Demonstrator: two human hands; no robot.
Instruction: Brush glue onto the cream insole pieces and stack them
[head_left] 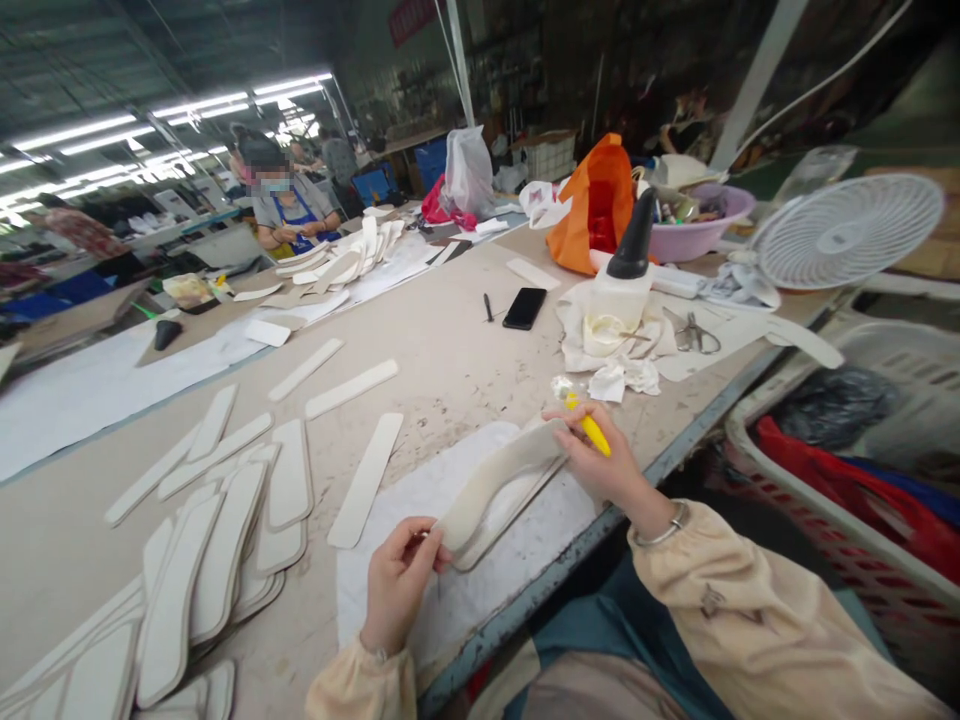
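Observation:
My left hand pinches the near-left end of an off-white curved strip, a flat padded-looking piece with rounded ends. My right hand grips the far-right end of that strip. A yellow-handled tool is also held in my right hand; its whitish tip points up and away, and its kind is unclear. The strip bows up slightly above another pale piece lying on a white sheet. Just to the left, a single straight strip lies partly on the sheet.
Many similar strips are heaped at left. Beyond my right hand are crumpled paper, a white container with black cone top, scissors, a phone and a fan. A co-worker sits across the table.

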